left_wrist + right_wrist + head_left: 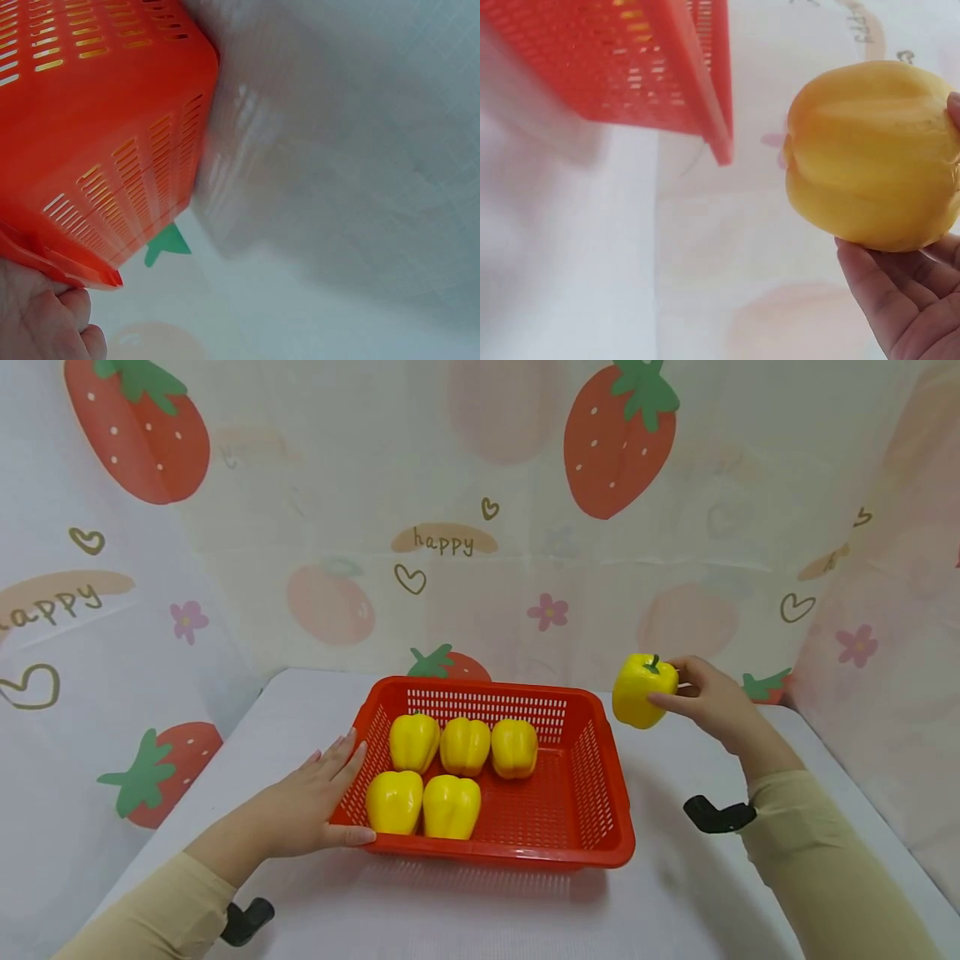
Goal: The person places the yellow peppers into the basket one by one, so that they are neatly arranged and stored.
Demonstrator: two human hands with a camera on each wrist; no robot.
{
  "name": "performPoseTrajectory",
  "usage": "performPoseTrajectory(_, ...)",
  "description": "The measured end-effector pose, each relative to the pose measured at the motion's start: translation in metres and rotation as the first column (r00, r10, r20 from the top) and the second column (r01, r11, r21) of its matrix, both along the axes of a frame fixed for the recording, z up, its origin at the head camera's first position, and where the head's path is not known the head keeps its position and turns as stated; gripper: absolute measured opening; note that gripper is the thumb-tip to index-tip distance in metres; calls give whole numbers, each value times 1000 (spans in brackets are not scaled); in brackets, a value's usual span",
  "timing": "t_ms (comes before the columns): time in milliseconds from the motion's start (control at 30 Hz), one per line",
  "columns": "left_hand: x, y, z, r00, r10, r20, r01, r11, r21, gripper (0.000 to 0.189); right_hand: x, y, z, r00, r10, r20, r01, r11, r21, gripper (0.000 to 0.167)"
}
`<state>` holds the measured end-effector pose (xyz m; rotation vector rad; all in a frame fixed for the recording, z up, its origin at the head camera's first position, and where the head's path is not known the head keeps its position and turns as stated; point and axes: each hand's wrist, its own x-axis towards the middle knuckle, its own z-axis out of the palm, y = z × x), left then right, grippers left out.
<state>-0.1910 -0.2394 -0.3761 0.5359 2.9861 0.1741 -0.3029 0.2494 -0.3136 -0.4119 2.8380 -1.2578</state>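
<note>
My right hand [716,702] holds a yellow bell pepper [637,693] with a green stem, thumb on one side and fingers on the other. This pepper [874,157] is up in the air, to the right of a red plastic basket [618,814] and apart from it. At the basket's left end, my left hand [303,806] rests on the rim with fingers stretched along the side and the thumb on the front corner. Inside the basket several more yellow peppers [465,747] stand in two rows at the left and middle. The left wrist view shows the slotted basket wall [97,105] from outside.
The basket stands on a white table [315,902]. Behind and beside it hangs a pale curtain [480,610] printed with strawberries, hearts and flowers. A black curved piece [718,815] is at the right wrist, and a similar black piece [247,921] at the left.
</note>
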Motion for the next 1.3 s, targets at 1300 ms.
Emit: performPoseTrajectory(1300, -2, -1, -3, 1000, -1, 4, 1, 1000, 5, 115, -7, -126, -16, 934, 306, 185, -313, 950, 4, 51)
